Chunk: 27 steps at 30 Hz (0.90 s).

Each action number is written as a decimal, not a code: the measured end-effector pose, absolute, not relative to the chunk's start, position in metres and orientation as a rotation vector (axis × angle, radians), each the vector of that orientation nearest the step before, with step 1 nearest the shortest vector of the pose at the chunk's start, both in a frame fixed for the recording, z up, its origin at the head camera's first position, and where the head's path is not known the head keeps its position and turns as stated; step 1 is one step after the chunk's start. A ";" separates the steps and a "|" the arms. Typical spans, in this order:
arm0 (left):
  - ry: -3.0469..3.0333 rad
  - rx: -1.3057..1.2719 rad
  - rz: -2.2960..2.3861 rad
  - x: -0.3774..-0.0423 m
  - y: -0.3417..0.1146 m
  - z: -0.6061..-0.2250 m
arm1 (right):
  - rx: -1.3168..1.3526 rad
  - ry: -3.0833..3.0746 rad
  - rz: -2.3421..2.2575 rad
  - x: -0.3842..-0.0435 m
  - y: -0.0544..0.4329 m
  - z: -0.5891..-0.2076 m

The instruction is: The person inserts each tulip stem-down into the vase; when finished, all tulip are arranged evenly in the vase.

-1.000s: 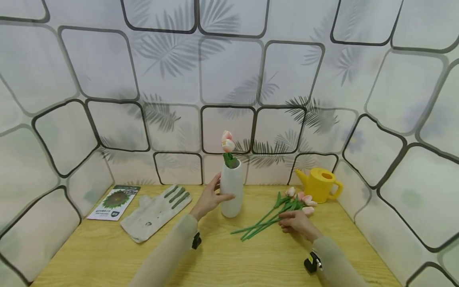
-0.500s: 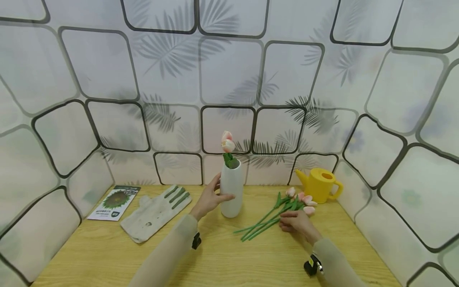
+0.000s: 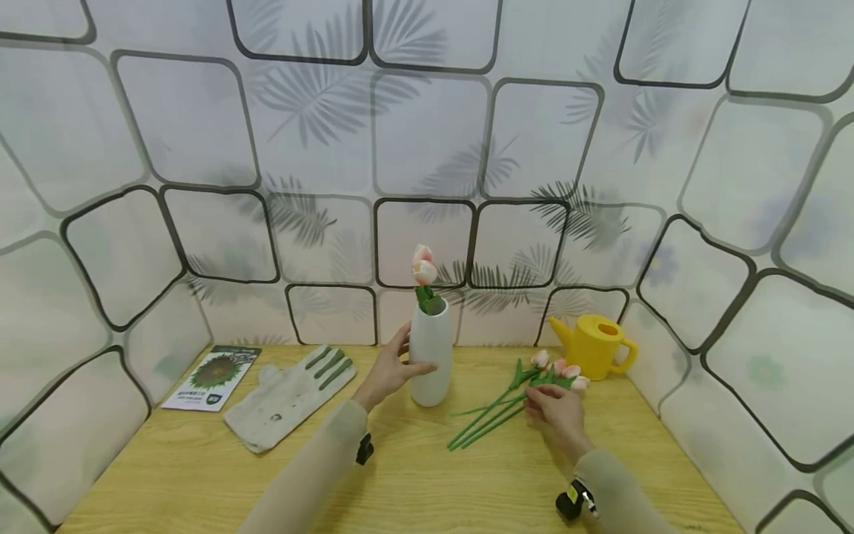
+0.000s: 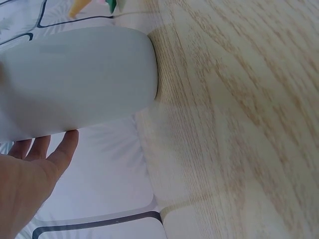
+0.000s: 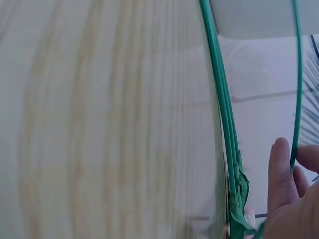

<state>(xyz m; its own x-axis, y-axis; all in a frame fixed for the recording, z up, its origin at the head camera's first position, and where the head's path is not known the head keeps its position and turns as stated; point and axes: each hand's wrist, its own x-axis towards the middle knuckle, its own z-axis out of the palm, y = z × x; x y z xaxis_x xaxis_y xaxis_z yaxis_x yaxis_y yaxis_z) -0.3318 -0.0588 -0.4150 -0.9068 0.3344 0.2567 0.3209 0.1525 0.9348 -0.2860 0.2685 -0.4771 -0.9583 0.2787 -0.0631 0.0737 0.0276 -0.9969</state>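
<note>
A white vase (image 3: 429, 363) stands upright on the wooden table, with pink-white tulips (image 3: 423, 267) rising from its mouth. My left hand (image 3: 387, 374) grips its side, thumb across the front; in the left wrist view the fingertips touch the smooth wall of the vase (image 4: 84, 79). To the right, my right hand (image 3: 559, 411) is at several more artificial tulips (image 3: 567, 371) lying there. In the right wrist view, thumb and fingers pinch one green tulip stem (image 5: 299, 74), which is apart from the bundled stems (image 5: 222, 84) on the table.
A yellow watering can (image 3: 594, 345) stands behind the tulip heads at right. On the left lie a white-and-green work glove (image 3: 293, 400) and a sunflower seed packet (image 3: 213, 378). Patterned walls (image 3: 427, 148) enclose the table's back and sides.
The right hand has shifted slightly up and right, and one tulip's stem has risen away from the others with it. The left hand and the vase have stayed in place.
</note>
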 end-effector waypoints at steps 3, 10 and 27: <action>2.372 0.673 1.931 -0.332 -0.059 -0.416 | -0.366 -2.008 2.141 -0.285 0.263 -0.476; 2.372 0.661 1.929 -0.332 -0.060 -0.414 | -0.300 -1.841 2.301 -0.286 0.255 -0.473; 2.406 0.658 1.935 -0.354 -0.058 -0.442 | -0.240 -1.490 2.557 -0.301 0.237 -0.445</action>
<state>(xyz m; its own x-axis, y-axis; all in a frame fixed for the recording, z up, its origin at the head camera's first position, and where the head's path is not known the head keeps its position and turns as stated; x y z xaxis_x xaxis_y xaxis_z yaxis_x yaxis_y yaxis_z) -0.3544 -0.0582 -0.4423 -0.9130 0.3080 0.2677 0.3275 0.1616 0.9309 -0.3008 0.2368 -0.4454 -0.9722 0.2280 -0.0526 -0.0667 -0.4854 -0.8717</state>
